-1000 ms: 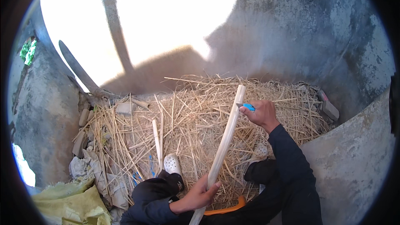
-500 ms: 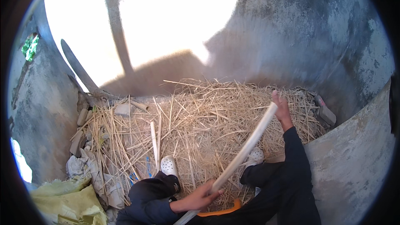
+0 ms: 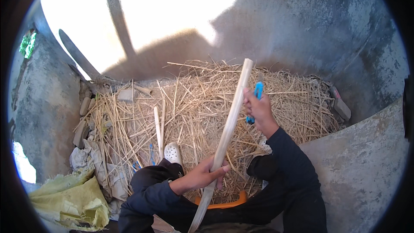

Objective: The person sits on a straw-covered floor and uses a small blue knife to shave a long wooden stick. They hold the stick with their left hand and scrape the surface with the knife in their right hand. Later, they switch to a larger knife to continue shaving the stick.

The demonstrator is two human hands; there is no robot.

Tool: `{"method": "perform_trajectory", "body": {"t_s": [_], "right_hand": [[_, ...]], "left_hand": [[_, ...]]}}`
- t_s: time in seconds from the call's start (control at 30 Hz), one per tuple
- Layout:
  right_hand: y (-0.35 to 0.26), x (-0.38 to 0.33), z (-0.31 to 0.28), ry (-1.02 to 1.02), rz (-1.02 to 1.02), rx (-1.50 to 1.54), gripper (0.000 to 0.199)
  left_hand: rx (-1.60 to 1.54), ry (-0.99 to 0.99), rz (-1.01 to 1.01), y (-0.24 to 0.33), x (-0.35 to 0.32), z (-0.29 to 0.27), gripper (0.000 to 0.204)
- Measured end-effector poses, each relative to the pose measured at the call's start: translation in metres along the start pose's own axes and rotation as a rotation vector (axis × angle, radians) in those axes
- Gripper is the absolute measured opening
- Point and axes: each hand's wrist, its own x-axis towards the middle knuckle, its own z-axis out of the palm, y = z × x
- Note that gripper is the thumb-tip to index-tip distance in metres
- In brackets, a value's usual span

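A long pale wooden stick (image 3: 233,114) slants from low in the middle up to the far wall, slightly bent. My left hand (image 3: 202,175) is closed round its lower half, the thumb lying across it. Just right of the stick's upper part, my right hand (image 3: 261,111) grips a blue utility knife (image 3: 258,90); its narrow blade points up and away. The knuckles of that hand are close to the stick, and I cannot tell whether they touch it. Between my legs, beneath the stick, lies an orange curved piece (image 3: 235,203), partly hidden.
Dry straw and shavings (image 3: 207,103) cover the ground up to the concrete wall (image 3: 293,30). Another pale strip (image 3: 158,125) stands by my left shoe (image 3: 173,152). A yellowish torn sack (image 3: 71,203) lies at the lower left, a brick-like block (image 3: 340,105) at the right.
My right hand has moved left and nearer, and the blue knife now shows in it. The stick has swung more upright, its top going left and up; my left hand has risen slightly.
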Motion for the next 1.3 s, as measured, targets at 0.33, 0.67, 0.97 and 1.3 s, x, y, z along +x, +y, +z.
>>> {"method": "perform_trajectory", "body": {"t_s": [0.33,0.67,0.97,1.3], "right_hand": [[0.002,-0.027,0.019,-0.186,-0.029,-0.215,0.033],[-0.011,-0.008,-0.002,-0.076,0.055,0.028,0.038],[-0.011,-0.056,0.024,-0.301,-0.552,-1.363,0.069],[0.010,-0.048,0.034,-0.241,-0.662,-1.266,0.068]], "left_hand": [[-0.249,0.020,0.043,-0.016,0.001,-0.011,0.020],[-0.346,0.021,0.020,-0.020,0.002,-0.004,0.026],[-0.113,0.225,0.092,-0.007,-0.008,-0.012,0.030],[0.316,0.362,0.140,-0.011,-0.024,-0.015,0.024]]}}
